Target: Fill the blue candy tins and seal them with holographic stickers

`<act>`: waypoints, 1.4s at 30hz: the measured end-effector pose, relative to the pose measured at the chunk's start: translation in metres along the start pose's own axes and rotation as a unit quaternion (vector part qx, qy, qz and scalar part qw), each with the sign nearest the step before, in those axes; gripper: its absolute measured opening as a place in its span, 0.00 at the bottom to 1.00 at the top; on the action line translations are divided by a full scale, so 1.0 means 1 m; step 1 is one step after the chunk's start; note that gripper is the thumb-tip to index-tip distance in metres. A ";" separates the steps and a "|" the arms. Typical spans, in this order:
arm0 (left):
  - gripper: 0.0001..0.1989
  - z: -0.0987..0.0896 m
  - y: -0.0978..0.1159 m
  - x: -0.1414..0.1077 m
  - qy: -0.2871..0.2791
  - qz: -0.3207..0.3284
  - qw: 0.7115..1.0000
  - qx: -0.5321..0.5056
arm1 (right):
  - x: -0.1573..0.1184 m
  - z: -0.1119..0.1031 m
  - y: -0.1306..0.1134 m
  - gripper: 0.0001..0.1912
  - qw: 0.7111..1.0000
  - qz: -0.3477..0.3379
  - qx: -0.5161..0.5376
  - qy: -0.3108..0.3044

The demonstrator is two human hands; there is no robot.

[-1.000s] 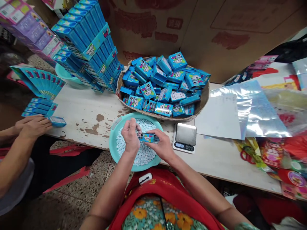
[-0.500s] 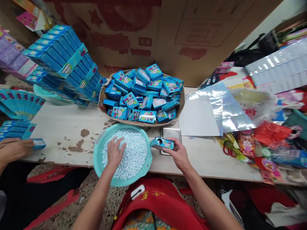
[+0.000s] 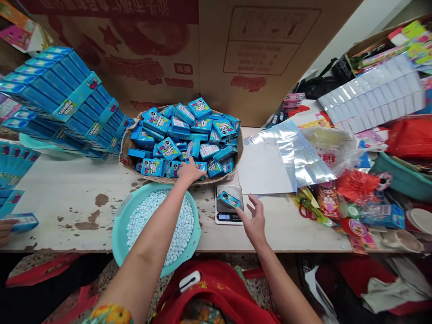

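Observation:
My left hand (image 3: 190, 171) reaches over the front rim of a cardboard tray (image 3: 125, 157) heaped with small blue candy boxes (image 3: 168, 148). Its fingers are bent over one box (image 3: 201, 166) at the front edge, partly hiding it. To the right, my right hand (image 3: 254, 220) is open, thumb and fingers apart, beside a small digital scale (image 3: 228, 217). On the scale's metal plate lies a blue box (image 3: 229, 199) with a dark round opening in its face. Below my left forearm sits a turquoise bowl (image 3: 120, 234) of small pale blue candies (image 3: 180, 225).
Stacked blue display boxes (image 3: 77, 99) rise at the left, near a co-worker's hand (image 3: 6, 229) holding a blue box. White and silvery sheets (image 3: 270, 166) lie right of the tray. Wrappers, red scissors (image 3: 308, 213) and a teal basin (image 3: 401, 177) crowd the right side.
My left hand has left the candies in the bowl and moved up to the boxes in the tray. The box from my right hand now lies on the scale, and that hand has let go.

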State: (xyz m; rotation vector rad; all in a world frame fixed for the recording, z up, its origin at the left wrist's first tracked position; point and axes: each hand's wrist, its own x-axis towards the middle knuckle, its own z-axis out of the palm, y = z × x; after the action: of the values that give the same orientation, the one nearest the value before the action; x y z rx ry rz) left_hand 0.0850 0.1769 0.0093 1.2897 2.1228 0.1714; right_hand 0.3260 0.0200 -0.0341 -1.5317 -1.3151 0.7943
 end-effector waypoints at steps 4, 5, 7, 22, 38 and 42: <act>0.37 -0.027 -0.017 -0.039 -0.078 0.081 0.940 -0.321 | -0.001 -0.007 -0.039 0.23 0.996 -0.082 -0.019 0.029; 0.35 -0.035 -0.023 -0.055 -0.100 0.096 0.911 -0.389 | 0.000 -0.004 -0.049 0.23 0.995 -0.099 -0.010 0.014; 0.32 -0.047 -0.035 -0.089 -0.149 0.119 0.866 -0.463 | 0.005 0.007 -0.071 0.27 0.990 -0.132 0.018 -0.045; 0.23 0.034 -0.227 -0.118 0.197 -0.059 0.978 -0.010 | -0.010 0.077 -0.094 0.27 0.923 0.119 0.107 -0.351; 0.15 0.003 -0.169 -0.146 0.131 -0.088 0.703 -0.694 | -0.023 0.117 -0.107 0.17 0.920 -0.152 -0.062 -0.356; 0.11 -0.027 -0.144 -0.162 0.143 -0.008 0.643 -0.753 | -0.032 0.134 -0.118 0.18 0.892 -0.202 -0.084 -0.396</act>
State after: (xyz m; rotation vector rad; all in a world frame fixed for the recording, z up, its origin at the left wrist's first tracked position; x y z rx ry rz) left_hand 0.0116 -0.0261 0.0437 0.1441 1.2793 1.7668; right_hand 0.1547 0.0187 0.0257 -0.9959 -2.2615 1.0973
